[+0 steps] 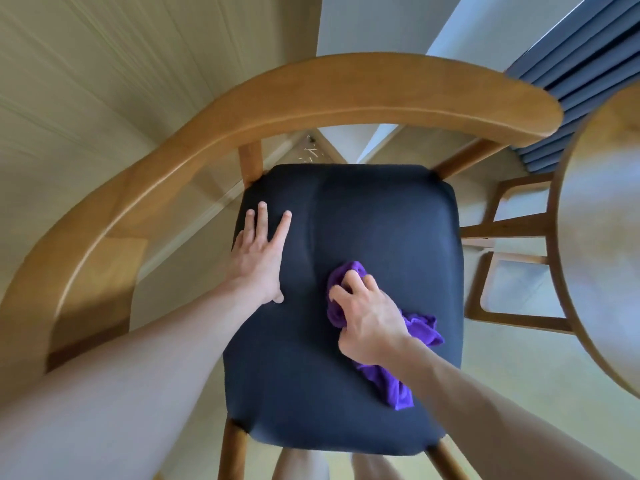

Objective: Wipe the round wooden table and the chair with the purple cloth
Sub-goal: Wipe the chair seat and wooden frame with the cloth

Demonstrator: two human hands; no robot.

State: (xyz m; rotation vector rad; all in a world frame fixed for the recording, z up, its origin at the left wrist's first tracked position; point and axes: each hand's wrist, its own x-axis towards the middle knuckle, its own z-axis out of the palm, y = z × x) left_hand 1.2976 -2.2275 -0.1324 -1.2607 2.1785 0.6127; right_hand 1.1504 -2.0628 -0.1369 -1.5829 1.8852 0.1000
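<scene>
This looks like a room in a home, probably a dining corner. A curved wooden armchair with a dark padded seat (346,306) stands beside a round wooden table (602,237). Blue pleated curtains (571,64) hang by pale walls (86,81).

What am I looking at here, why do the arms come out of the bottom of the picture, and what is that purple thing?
There is no machine here. The one picture comes from a wide-angle camera worn on a person's head, looking down, so the arms seem to reach in from below and straight lines bend. Below is a chair with a curved wooden back and a dark padded seat. The left hand lies flat and open on the seat, holding nothing. The right hand has a grip on a bunched purple cloth, pressed onto the seat. At the right edge is part of a round wooden table.
</scene>
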